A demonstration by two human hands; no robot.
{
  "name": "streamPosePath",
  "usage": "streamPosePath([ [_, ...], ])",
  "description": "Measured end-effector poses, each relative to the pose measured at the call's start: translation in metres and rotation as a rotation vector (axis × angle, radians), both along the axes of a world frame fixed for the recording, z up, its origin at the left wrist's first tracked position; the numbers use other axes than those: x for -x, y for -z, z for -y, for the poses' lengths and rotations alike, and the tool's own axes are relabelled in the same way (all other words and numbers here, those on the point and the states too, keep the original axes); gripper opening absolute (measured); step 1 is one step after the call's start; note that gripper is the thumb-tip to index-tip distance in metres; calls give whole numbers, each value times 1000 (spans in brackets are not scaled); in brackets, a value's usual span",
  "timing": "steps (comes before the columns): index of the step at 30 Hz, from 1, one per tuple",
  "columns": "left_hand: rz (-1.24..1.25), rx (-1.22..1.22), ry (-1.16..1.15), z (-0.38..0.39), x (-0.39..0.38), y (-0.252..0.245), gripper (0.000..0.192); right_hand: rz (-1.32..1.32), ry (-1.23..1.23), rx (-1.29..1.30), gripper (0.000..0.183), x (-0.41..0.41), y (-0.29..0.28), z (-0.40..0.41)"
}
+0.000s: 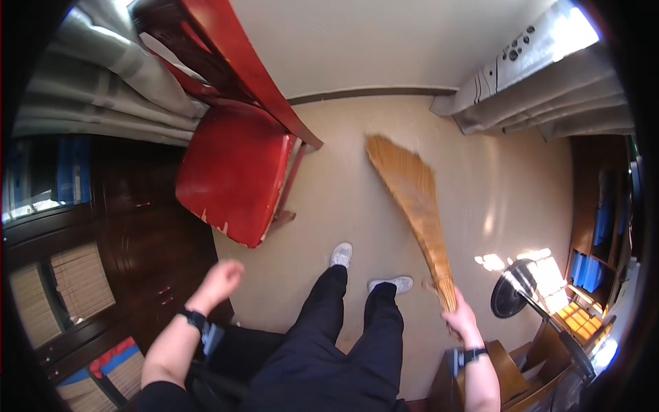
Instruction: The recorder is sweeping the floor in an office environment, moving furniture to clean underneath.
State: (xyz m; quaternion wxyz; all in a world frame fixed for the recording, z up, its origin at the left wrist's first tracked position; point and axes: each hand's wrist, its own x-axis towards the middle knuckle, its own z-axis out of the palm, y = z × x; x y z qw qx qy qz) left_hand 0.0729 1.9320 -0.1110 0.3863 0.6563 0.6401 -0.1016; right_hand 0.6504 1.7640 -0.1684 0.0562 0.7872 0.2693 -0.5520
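My right hand point(462, 315) grips the bound handle end of a straw broom point(412, 201). The broom slants away from me to the upper left. Its wide brush end is slightly blurred, and I cannot tell whether it touches the floor. Loosely curled and holding nothing, my left hand point(222, 280) hangs on the left side, below the front of a red chair point(234, 172). The red seat is worn along its front edge, where pale patches show. Each wrist wears a dark band with a small device.
Pale floor point(340, 206) runs to a white wall point(355, 46) with a dark baseboard. Dark wooden cabinets point(149, 216) line the left side. Grey curtains point(556, 110) hang at both sides. A round black stand base point(513, 288) and a wooden desk point(494, 371) are at the right.
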Motion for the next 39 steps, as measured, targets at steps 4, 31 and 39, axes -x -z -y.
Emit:
streamPosePath([
  [4, 160, -916, 235, -200, -86, -90, 21, -545, 595, -48, 74, -22, -54, 21],
  [31, -279, -1144, 528, -241, -203, -305, 30, 530, -768, -708, 56, -177, -68, -132],
  [39, -354, -1020, 495, -205, -143, -319, 30, 514, -1109, -907, 57, -152, -39, -341],
])
